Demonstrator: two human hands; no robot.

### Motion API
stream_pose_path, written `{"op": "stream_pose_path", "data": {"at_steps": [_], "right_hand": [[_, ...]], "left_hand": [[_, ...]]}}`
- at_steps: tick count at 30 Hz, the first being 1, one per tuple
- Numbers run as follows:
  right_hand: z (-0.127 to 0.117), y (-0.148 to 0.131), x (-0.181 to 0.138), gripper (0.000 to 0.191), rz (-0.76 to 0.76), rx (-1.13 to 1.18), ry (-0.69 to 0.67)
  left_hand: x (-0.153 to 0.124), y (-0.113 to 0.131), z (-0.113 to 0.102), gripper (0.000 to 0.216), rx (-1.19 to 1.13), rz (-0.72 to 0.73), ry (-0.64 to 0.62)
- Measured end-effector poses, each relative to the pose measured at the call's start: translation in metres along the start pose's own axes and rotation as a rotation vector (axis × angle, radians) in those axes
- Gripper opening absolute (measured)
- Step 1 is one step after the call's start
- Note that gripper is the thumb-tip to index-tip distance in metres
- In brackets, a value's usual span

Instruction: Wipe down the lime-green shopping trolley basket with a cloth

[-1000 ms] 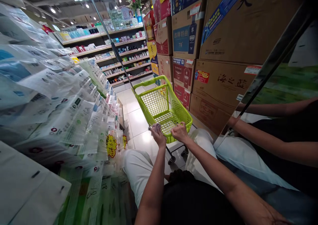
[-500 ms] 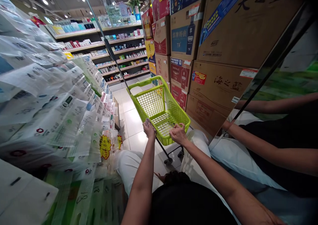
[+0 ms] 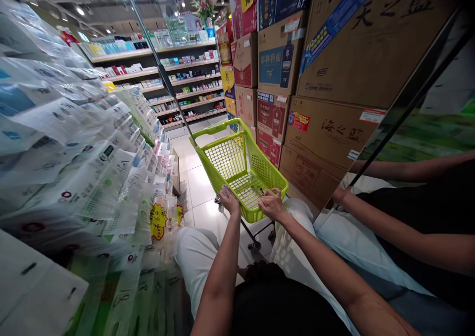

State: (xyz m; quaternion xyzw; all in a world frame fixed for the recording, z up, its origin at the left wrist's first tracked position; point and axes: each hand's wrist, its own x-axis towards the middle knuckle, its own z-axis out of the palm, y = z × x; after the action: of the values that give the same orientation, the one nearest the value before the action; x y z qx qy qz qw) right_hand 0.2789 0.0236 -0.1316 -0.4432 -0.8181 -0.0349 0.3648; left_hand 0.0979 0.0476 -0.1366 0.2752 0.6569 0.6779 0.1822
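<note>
A lime-green basket shopping cart point(image 3: 241, 177) stands in front of me, tilted in view, with no goods visible in its grid basket. My left hand point(image 3: 230, 201) is closed at the near left corner of its rim. Something small, greyish and crumpled shows at those fingers; I cannot make out its kind. My right hand point(image 3: 271, 205) has its fingers curled over the near right part of the rim. From the cart's far left corner a long thin pole point(image 3: 165, 78) rises towards the upper left.
Plastic-wrapped packs point(image 3: 107, 163) with yellow price tags line the left side. Stacked cartons point(image 3: 330, 123) wall the right, beside a mirror point(image 3: 415, 143) reflecting my arms. Stocked shelves point(image 3: 189, 71) cross the far end. A tiled floor point(image 3: 193, 177) runs between.
The cart and both hands sit slightly lower and further right in view. Shelves and cartons also appear a little lower. Both hands stay at the cart's rim.
</note>
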Motion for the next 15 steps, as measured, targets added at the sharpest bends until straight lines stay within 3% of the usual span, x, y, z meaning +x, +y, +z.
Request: {"op": "stream_pose_path", "data": {"at_steps": [3,9,15], "right_hand": [[0.0,-0.001,-0.001,0.045,0.002,0.01,0.011],[-0.003,0.003,-0.006,0.044,0.006,0.007,-0.004],[-0.008,0.002,-0.005,0.042,0.012,-0.037,-0.041]], "left_hand": [[-0.001,-0.003,0.0,0.02,0.015,-0.012,0.039],[-0.06,-0.03,-0.011,0.022,-0.049,0.038,0.013],[-0.043,-0.023,-0.009,0.019,-0.052,-0.02,0.022]]}}
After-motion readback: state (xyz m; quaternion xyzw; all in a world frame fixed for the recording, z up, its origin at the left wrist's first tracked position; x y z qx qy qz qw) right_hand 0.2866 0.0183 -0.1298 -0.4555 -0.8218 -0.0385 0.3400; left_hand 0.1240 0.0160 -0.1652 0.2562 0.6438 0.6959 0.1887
